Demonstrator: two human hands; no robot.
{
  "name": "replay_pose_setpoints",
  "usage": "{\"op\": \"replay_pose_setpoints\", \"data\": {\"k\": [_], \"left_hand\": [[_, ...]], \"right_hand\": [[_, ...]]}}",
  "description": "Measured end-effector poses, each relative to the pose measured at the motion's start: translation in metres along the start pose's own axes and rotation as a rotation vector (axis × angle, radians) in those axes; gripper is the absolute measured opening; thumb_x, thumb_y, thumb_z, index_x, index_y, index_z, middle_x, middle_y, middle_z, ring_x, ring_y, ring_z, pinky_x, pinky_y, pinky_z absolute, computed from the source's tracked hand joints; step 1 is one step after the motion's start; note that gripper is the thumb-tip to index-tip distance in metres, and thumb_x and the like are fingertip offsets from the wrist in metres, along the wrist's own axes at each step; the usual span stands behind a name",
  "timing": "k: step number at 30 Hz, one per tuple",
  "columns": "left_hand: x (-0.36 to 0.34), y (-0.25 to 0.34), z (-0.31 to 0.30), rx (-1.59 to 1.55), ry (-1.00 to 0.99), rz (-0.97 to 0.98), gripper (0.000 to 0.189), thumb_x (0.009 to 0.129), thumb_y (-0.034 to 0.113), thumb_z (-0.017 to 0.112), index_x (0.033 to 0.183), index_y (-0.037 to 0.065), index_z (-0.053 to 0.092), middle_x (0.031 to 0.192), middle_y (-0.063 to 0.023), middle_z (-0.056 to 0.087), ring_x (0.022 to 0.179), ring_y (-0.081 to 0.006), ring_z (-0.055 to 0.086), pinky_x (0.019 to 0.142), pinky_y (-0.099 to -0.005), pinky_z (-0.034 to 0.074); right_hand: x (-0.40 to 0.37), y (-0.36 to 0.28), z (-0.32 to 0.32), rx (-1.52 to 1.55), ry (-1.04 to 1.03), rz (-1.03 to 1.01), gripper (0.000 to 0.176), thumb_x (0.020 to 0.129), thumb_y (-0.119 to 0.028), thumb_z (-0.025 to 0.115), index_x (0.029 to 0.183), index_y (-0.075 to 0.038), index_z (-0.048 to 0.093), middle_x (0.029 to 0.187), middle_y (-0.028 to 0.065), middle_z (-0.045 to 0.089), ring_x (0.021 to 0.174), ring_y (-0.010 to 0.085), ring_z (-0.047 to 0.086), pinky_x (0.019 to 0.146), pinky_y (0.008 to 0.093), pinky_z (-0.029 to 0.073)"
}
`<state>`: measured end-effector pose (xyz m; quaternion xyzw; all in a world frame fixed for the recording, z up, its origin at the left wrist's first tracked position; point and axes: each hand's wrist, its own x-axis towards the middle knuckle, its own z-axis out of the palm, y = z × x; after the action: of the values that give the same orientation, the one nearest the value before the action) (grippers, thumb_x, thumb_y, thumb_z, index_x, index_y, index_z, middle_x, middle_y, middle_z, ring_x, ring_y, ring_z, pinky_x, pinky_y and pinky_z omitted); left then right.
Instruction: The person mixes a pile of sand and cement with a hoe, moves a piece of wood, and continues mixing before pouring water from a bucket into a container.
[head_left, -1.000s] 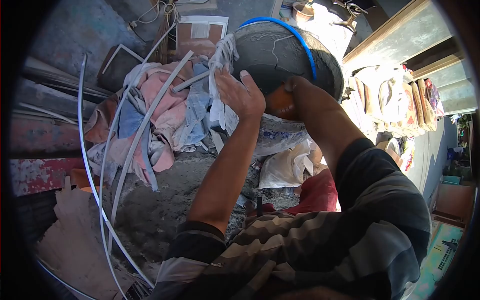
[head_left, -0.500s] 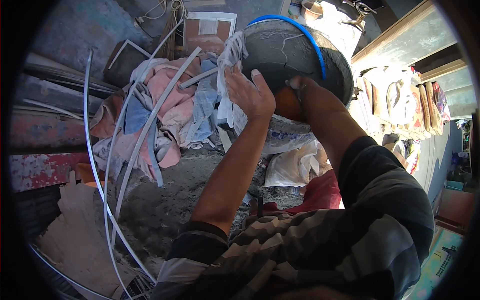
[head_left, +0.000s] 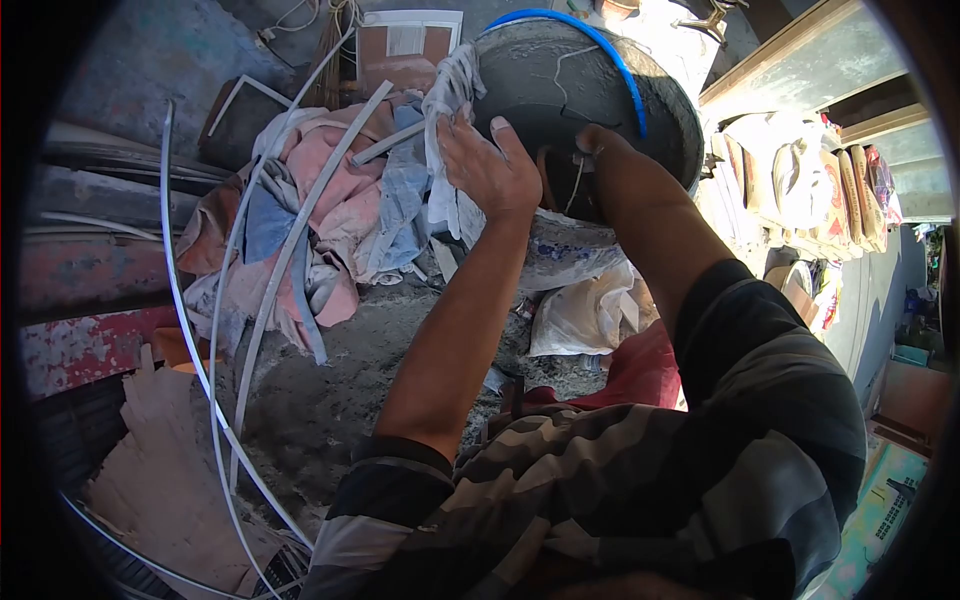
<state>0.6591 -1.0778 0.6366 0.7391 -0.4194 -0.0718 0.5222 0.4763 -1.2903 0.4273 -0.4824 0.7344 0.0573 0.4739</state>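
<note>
A large bucket (head_left: 672, 110) with grey-coated walls stands in front of me, grey wet mix in it. Its near rim has a whitish cloth (head_left: 455, 85) draped over the left side. My left hand (head_left: 490, 165) rests at that rim by the cloth, thumb and fingers apart, holding nothing. Inside the bucket, my right hand (head_left: 597, 148) is closed at the edge of a small orange-brown container (head_left: 544, 170). The container is tilted, its dark inside facing up, with a pale cord across it. My wrist and forearm hide its right side.
A blue hose (head_left: 625, 72) arcs over the bucket. Crumpled pink and blue cloths (head_left: 340, 170) lie to the left, crossed by long pale strips (head_left: 300, 225). A white sack (head_left: 580, 315) sits below the bucket. Stacked sacks (head_left: 800, 190) stand in sunlight at right.
The orange-brown container has turned from showing its rounded outside to showing its dark inside, with my right hand on it. My left hand stays at the rim. The view has shifted slightly.
</note>
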Motion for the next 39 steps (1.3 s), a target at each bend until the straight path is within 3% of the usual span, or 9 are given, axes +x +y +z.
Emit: {"op": "replay_pose_setpoints", "data": {"k": [1, 3, 10, 13, 15, 22, 30, 38, 39], "left_hand": [[0.0, 0.002, -0.002, -0.024, -0.041, -0.036, 0.055, 0.092, 0.031, 0.04, 0.133, -0.004, 0.036, 0.142, -0.0266, 0.027, 0.132, -0.0425, 0.026, 0.103, -0.0557, 0.023], [0.0, 0.002, -0.002, -0.025, -0.043, -0.045, 0.055, 0.092, 0.032, 0.04, 0.133, -0.004, 0.037, 0.141, -0.0266, 0.027, 0.132, -0.0424, 0.026, 0.103, -0.0557, 0.023], [-0.001, 0.001, 0.001, -0.005, -0.02, -0.047, 0.054, 0.091, 0.032, 0.041, 0.132, -0.004, 0.038, 0.141, -0.0271, 0.028, 0.131, -0.0427, 0.027, 0.103, -0.0564, 0.023], [0.0, 0.001, 0.001, -0.023, -0.018, -0.056, 0.054, 0.092, 0.033, 0.041, 0.132, -0.003, 0.038, 0.141, -0.0272, 0.028, 0.131, -0.0429, 0.027, 0.103, -0.0567, 0.023], [-0.001, 0.0, 0.001, -0.011, -0.021, -0.056, 0.054, 0.092, 0.033, 0.041, 0.132, -0.003, 0.038, 0.141, -0.0272, 0.028, 0.132, -0.0428, 0.026, 0.103, -0.0566, 0.023], [0.0, -0.002, 0.003, 0.007, -0.04, -0.039, 0.053, 0.092, 0.034, 0.041, 0.132, -0.002, 0.039, 0.141, -0.0261, 0.028, 0.132, -0.0419, 0.027, 0.103, -0.056, 0.023], [0.001, -0.003, 0.006, 0.067, -0.007, -0.04, 0.051, 0.092, 0.034, 0.041, 0.131, 0.0, 0.042, 0.141, -0.0252, 0.03, 0.132, -0.0409, 0.028, 0.103, -0.0558, 0.025], [0.001, -0.002, 0.007, 0.08, -0.017, -0.058, 0.052, 0.092, 0.038, 0.041, 0.13, 0.002, 0.044, 0.142, -0.0238, 0.031, 0.133, -0.0396, 0.029, 0.104, -0.0552, 0.026], [0.002, -0.003, 0.01, 0.114, 0.061, -0.014, 0.05, 0.091, 0.038, 0.041, 0.124, 0.001, 0.048, 0.13, -0.0223, 0.04, 0.122, -0.0395, 0.038, 0.098, -0.0529, 0.031]], "right_hand": [[0.002, -0.004, -0.005, 0.002, -0.001, 0.002, 0.035, 0.095, -0.031, 0.038, 0.095, -0.004, 0.061, 0.086, 0.0124, 0.067, 0.076, 0.03, 0.066, 0.074, 0.0545, 0.05], [-0.02, -0.022, -0.018, -0.701, -0.196, -0.205, 0.033, 0.095, -0.029, 0.042, 0.097, -0.002, 0.06, 0.084, 0.0156, 0.066, 0.074, 0.0294, 0.066, 0.069, 0.0477, 0.053], [-0.028, -0.024, -0.005, -0.339, 0.465, -0.365, 0.032, 0.097, -0.028, 0.041, 0.11, -0.004, 0.059, 0.084, 0.0218, 0.063, 0.073, 0.0312, 0.066, 0.062, 0.041, 0.053], [-0.001, -0.02, -0.009, -0.387, 0.44, -0.416, 0.03, 0.097, -0.027, 0.04, 0.113, -0.008, 0.058, 0.087, 0.0179, 0.064, 0.073, 0.0285, 0.066, 0.063, 0.0428, 0.053], [-0.013, -0.023, -0.016, -0.086, 0.06, -0.195, 0.03, 0.096, -0.027, 0.042, 0.114, -0.009, 0.057, 0.09, 0.0125, 0.063, 0.075, 0.0251, 0.066, 0.064, 0.0435, 0.053], [-0.093, -0.029, -0.021, 0.055, 0.041, -0.123, 0.029, 0.095, -0.023, 0.044, 0.106, -0.002, 0.061, 0.1, 0.0132, 0.065, 0.083, 0.0261, 0.068, 0.07, 0.0438, 0.052], [-0.094, -0.044, -0.028, 0.337, -0.232, -0.019, 0.029, 0.095, -0.034, 0.047, 0.076, -0.012, 0.05, 0.057, -0.0009, 0.046, 0.063, 0.0158, 0.053, 0.075, 0.0371, 0.047], [-0.2, -0.056, -0.053, 0.186, -0.285, -0.182, 0.037, 0.095, -0.043, 0.047, 0.086, -0.008, 0.051, 0.059, -0.001, 0.041, 0.064, 0.0183, 0.055, 0.07, 0.0413, 0.051], [-0.213, -0.053, -0.055, 0.158, -0.291, -0.201, 0.038, 0.094, -0.044, 0.049, 0.086, -0.008, 0.052, 0.062, 0.0004, 0.044, 0.067, 0.0193, 0.056, 0.069, 0.0401, 0.052]]}}
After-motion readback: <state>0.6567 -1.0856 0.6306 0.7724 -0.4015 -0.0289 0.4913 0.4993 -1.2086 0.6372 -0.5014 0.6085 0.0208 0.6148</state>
